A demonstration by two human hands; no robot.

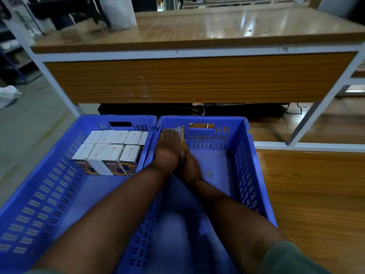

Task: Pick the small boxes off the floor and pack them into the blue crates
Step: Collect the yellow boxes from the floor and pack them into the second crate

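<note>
On floor, below front edge of wooden bench [197,34]: two blue crates side by side, walls touching. Left crate [39,194] partly filled; white-topped small boxes [110,151] packed upright in two rows against far right corner, dark printed fronts facing camera, "65W" legible on one. Right crate [246,165] mostly bare-floored. Both forearms reaching into right crate at far left corner, next to shared wall. Left hand [167,149] flat, fingers straight and together, pressed against left face of a box stack. Right hand [190,168] on opposite side, lower and largely hidden behind left hand; finger posture not readable, cannot tell whether extended or curled. Held boxes [182,143] visible only as thin yellow-and-white sliver between palms, with grey-white end showing at fingertips near far wall; count indeterminate. Green sleeve [292,258] at lower right. White bag [7,95] on floor at far left. Black cables [294,111] under bench.
</note>
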